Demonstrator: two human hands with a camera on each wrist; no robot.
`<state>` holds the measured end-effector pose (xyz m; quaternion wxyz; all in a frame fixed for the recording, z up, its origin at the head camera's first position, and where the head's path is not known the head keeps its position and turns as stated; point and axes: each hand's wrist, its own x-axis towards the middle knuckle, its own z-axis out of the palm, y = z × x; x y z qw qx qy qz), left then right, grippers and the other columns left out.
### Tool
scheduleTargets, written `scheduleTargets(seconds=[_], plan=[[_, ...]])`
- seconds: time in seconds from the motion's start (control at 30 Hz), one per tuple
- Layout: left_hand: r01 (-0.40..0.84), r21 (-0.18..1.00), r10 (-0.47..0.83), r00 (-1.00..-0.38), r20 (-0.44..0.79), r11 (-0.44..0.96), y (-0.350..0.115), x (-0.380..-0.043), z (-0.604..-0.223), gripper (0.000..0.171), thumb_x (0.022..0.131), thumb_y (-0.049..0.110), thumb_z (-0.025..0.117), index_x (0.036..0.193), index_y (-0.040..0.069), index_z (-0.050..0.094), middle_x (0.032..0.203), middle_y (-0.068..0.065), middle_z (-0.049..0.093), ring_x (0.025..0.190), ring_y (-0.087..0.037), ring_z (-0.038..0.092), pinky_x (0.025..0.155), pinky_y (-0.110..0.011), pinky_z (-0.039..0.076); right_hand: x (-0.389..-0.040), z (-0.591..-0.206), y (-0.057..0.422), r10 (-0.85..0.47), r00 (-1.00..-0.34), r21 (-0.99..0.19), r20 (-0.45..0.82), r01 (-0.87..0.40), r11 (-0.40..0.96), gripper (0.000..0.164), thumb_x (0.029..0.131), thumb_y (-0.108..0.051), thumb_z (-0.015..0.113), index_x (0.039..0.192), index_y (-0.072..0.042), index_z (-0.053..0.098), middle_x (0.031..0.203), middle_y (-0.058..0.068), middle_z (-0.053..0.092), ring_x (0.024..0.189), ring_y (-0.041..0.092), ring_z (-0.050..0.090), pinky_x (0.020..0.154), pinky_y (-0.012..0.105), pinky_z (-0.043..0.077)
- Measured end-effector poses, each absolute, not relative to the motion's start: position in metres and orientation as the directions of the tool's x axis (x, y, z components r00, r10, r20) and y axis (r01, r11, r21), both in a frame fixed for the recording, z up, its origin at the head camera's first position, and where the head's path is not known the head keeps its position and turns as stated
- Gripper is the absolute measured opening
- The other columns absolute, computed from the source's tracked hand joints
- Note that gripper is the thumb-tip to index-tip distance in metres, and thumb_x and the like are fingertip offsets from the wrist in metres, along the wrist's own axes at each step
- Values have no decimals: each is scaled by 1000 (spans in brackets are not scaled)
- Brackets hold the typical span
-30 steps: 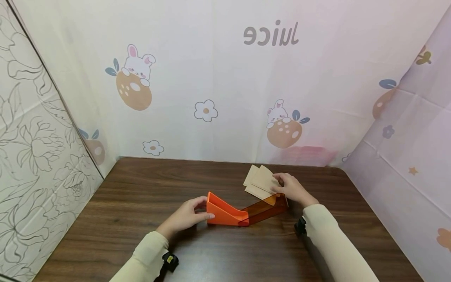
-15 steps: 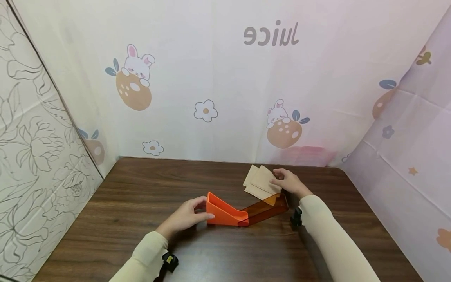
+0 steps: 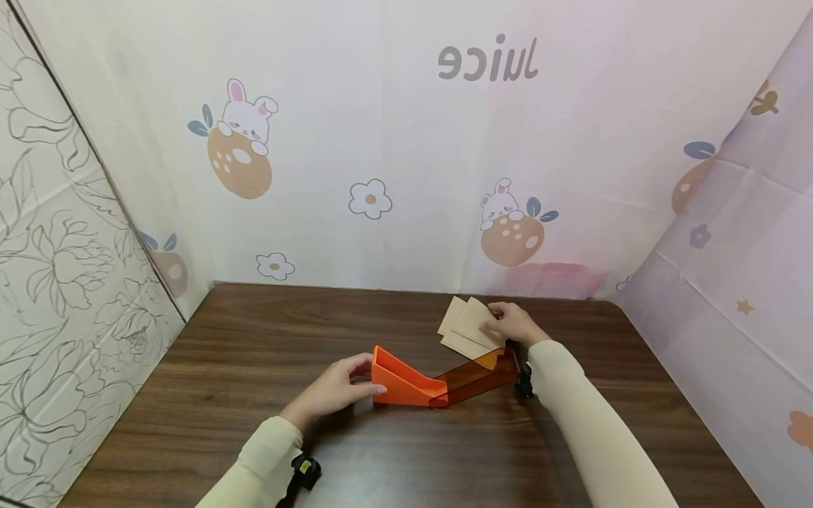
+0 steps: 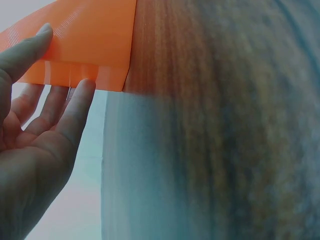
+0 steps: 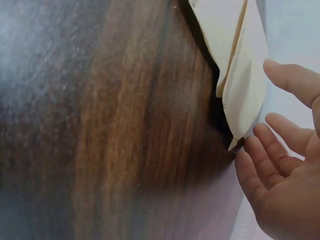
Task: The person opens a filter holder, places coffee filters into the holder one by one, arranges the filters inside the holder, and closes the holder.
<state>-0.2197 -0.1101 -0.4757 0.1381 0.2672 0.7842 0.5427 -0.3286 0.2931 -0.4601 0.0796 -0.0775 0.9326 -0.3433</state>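
On the table stands an orange coffee filter holder (image 3: 406, 384), its see-through brown lid (image 3: 479, 377) swung down to the right. My left hand (image 3: 343, 384) grips the holder's tall left end, thumb on the front side and fingers on the end wall, as the left wrist view also shows. Behind the lid lies a loose fan of tan paper coffee filters (image 3: 466, 324) with crimped edges. Over their right side is my right hand (image 3: 513, 323). In the right wrist view its fingertips (image 5: 245, 157) are right at the pointed end of the filters (image 5: 247, 90), thumb apart from them.
The dark wood table (image 3: 286, 317) ends at a white printed curtain (image 3: 381, 141) behind and at the sides. A small black device (image 3: 306, 471) sits at the left wrist, another black device (image 3: 524, 383) at the right wrist.
My right hand has moved left and slightly away from me, from above the lid's far end to the right edge of the filters. The left hand and the holder have stayed put.
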Motion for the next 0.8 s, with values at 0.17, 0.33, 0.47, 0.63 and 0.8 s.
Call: scheduleTargets(seconds=[0.17, 0.33, 0.47, 0.63, 0.8], plan=[[270, 925, 571, -817, 74, 266, -111, -220, -476, 35, 92, 25, 76, 124, 17, 63, 116, 7, 68, 112, -15, 61, 100, -41, 48, -333, -461, 290, -165, -980, -621, -110, -62, 781, 65, 96, -23, 69, 143, 14, 42, 139, 34, 48, 123, 47, 51, 100, 55, 43], [275, 925, 574, -815, 79, 263, -112, -221, -477, 34, 92, 25, 76, 123, 17, 63, 116, 7, 68, 113, -15, 61, 100, -41, 48, -336, -461, 288, -137, -980, -593, -143, -26, 804, 67, 95, -26, 70, 142, 12, 43, 137, 34, 50, 122, 47, 51, 99, 56, 44], [276, 925, 572, -816, 82, 261, -112, -220, -477, 34, 92, 24, 76, 123, 17, 64, 115, 6, 68, 112, -15, 61, 100, -41, 48, -337, -461, 288, -122, -980, -564, -155, -14, 826, 68, 93, -27, 72, 142, 11, 44, 135, 34, 51, 121, 46, 52, 99, 55, 44], [273, 926, 570, -818, 80, 262, -111, -220, -478, 34, 92, 24, 76, 123, 17, 64, 115, 6, 68, 112, -15, 61, 100, -41, 48, -338, -460, 287, -127, -979, -545, -158, -21, 838, 70, 91, -28, 74, 141, 12, 44, 134, 34, 52, 119, 46, 53, 98, 54, 45], [277, 923, 567, -819, 82, 267, -111, -219, -478, 34, 92, 24, 76, 123, 17, 64, 115, 7, 68, 111, -14, 61, 98, -37, 48, -343, -462, 288, -111, -976, -548, -187, 10, 836, 74, 89, -28, 76, 142, 12, 43, 136, 34, 50, 120, 45, 52, 98, 53, 45]])
